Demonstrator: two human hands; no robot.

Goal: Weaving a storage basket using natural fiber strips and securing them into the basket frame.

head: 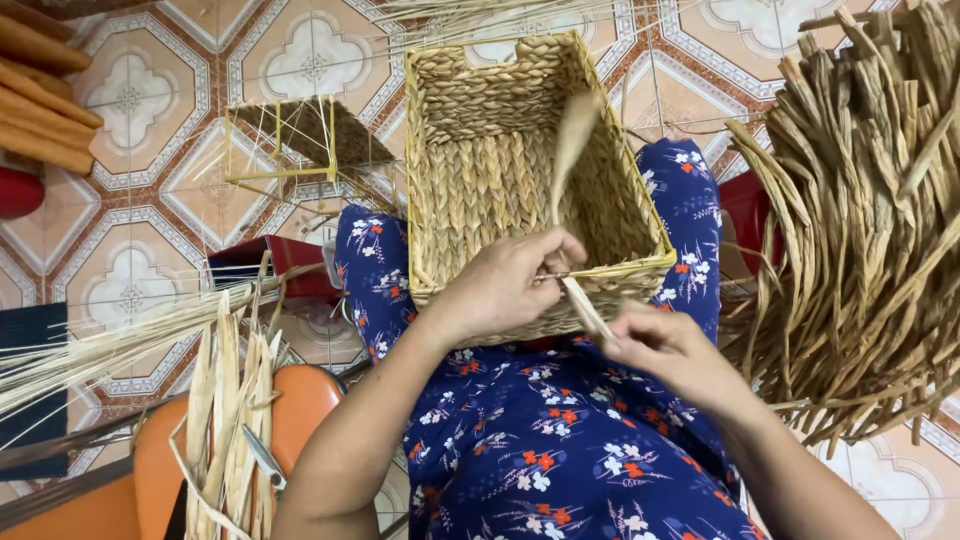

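While the woven basket (500,170) rests on her lap for steadiness, the left hand (505,285) pinches its rim and the right hand (665,350) grasps a flat fibre strip (585,305), keeping it taut.

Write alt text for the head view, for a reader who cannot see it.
Two bare hands work a pale fibre strip at the near rim of a rectangular woven basket resting on a lap in blue floral fabric. The left hand pinches at the rim; the right hand holds the strip's end.

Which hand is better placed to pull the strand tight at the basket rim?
Probably the right hand: it pinches the free end of the strand, while the left hand presses on the basket rim.
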